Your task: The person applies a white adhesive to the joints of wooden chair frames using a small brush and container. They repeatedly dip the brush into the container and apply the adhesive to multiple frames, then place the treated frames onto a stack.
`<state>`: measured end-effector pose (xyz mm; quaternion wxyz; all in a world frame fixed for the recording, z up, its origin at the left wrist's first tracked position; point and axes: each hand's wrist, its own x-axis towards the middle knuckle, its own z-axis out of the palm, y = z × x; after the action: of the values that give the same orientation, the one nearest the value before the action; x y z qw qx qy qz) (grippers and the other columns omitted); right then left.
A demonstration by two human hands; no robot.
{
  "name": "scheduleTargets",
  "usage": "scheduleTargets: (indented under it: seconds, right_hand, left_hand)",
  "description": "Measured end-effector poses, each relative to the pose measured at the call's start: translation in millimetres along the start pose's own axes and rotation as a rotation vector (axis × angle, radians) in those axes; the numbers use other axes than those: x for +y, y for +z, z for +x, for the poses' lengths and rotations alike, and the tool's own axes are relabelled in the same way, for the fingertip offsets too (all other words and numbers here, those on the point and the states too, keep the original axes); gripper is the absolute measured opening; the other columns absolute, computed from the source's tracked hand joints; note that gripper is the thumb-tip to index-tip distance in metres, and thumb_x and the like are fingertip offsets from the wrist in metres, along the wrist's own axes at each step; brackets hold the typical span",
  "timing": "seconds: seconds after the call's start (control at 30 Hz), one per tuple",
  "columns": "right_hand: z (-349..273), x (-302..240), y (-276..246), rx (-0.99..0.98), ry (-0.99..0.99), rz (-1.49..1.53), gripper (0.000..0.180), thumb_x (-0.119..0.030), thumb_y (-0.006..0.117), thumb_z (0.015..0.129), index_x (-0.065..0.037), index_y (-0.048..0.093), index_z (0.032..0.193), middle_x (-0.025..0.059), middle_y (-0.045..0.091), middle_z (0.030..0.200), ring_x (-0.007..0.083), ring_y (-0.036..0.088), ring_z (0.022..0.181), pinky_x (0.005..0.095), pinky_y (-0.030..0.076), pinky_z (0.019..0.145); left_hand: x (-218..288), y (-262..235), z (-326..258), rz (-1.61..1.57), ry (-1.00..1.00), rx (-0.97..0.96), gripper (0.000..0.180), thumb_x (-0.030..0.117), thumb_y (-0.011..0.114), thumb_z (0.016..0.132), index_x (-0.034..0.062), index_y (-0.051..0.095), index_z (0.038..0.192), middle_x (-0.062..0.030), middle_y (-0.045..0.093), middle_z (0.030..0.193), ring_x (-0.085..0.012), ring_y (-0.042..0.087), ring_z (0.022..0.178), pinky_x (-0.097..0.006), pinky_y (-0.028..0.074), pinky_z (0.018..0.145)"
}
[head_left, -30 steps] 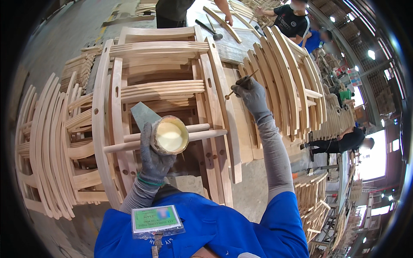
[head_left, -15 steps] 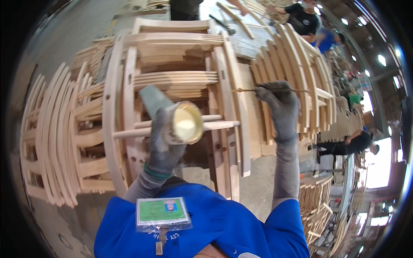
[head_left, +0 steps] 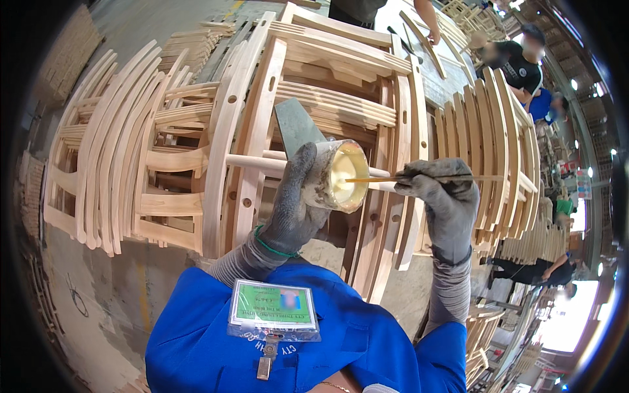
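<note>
My left hand [head_left: 298,196], in a grey glove, is closed around a smeared cup [head_left: 318,180] tilted so that its mouth shows. Inside is a creamy, pale yellow liquid [head_left: 342,177]. My right hand [head_left: 445,200], also gloved, pinches a thin stick [head_left: 386,179] whose left end reaches into the cup. Behind the cup a flat grey-green plate [head_left: 298,124] slants up; whether my left hand also holds it I cannot tell. Both hands are over a stack of pale wooden chair frames [head_left: 334,101], with round rods [head_left: 259,164] crossing below the cup.
More curved chair frames stand in rows at the left [head_left: 114,164] and right [head_left: 485,131]. A light worktable [head_left: 426,69] with wooden parts lies beyond. Someone's arm [head_left: 429,19] reaches over it, and other people [head_left: 521,62] are farther right.
My right hand has brought the stick leftward to the cup, and its end is now inside. The cup has turned its mouth toward the right. The whole view has shifted and tilted.
</note>
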<state>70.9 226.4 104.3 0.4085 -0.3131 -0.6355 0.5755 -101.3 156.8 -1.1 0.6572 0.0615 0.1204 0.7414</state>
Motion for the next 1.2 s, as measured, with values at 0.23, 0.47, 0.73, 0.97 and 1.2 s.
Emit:
scheduleTargets:
  seconds: [0.23, 0.47, 0.73, 0.97, 1.2]
  right_hand:
    - [34, 45, 10, -0.036, 0.364, 0.462, 0.018, -0.011, 0.058, 0.088, 0.003, 0.052, 0.098, 0.0175, 0.062, 0.092, 0.0262, 0.066, 0.083, 0.0352, 0.060, 0.068]
    - [91, 80, 64, -0.253, 0.532, 0.499, 0.020, -0.011, 0.054, 0.090, 0.003, 0.051, 0.104, 0.0184, 0.062, 0.093, 0.0251, 0.066, 0.083, 0.0313, 0.060, 0.068]
    - [182, 86, 151, -0.313, 0.086, 0.090, 0.021, -0.013, 0.061, 0.087, 0.004, 0.055, 0.096, 0.0135, 0.064, 0.085, 0.0171, 0.065, 0.070, 0.0266, 0.058, 0.064]
    - [202, 103, 180, -0.376, 0.035, -0.139, 0.015, -0.010, 0.067, 0.084, 0.002, 0.058, 0.087, 0.0076, 0.065, 0.076, 0.0103, 0.062, 0.065, 0.0229, 0.053, 0.061]
    - [205, 114, 199, -0.449, -0.112, -0.450, 0.012, -0.010, 0.069, 0.080, -0.001, 0.061, 0.080, 0.0053, 0.063, 0.066, 0.0097, 0.060, 0.060, 0.0241, 0.047, 0.056]
  left_hand:
    - [17, -19, -8, -0.288, 0.021, 0.004, 0.052, 0.042, 0.040, 0.094, 0.0008, 0.045, 0.125, -0.0140, 0.056, 0.117, -0.0255, 0.055, 0.110, -0.039, 0.045, 0.097]
    - [35, -72, -26, 0.280, 0.470, 0.229, 0.061, 0.029, 0.055, 0.088, 0.0003, 0.028, 0.134, -0.0176, 0.047, 0.127, -0.0273, 0.050, 0.116, -0.040, 0.042, 0.099]
    - [34, -130, -35, 1.411, 0.886, 0.364, 0.072, 0.012, 0.067, 0.079, -0.0027, 0.023, 0.135, -0.0226, 0.043, 0.129, -0.0320, 0.048, 0.117, -0.041, 0.038, 0.101]
    - [47, -116, -34, 1.061, 0.519, 0.341, 0.050, 0.031, 0.044, 0.094, 0.0014, 0.035, 0.133, -0.0183, 0.045, 0.131, -0.0292, 0.046, 0.120, -0.041, 0.036, 0.104]
    - [50, -101, -28, -0.073, 0.272, 0.327, 0.058, 0.027, 0.059, 0.083, 0.0004, 0.037, 0.129, -0.0185, 0.047, 0.127, -0.0289, 0.048, 0.118, -0.042, 0.040, 0.099]
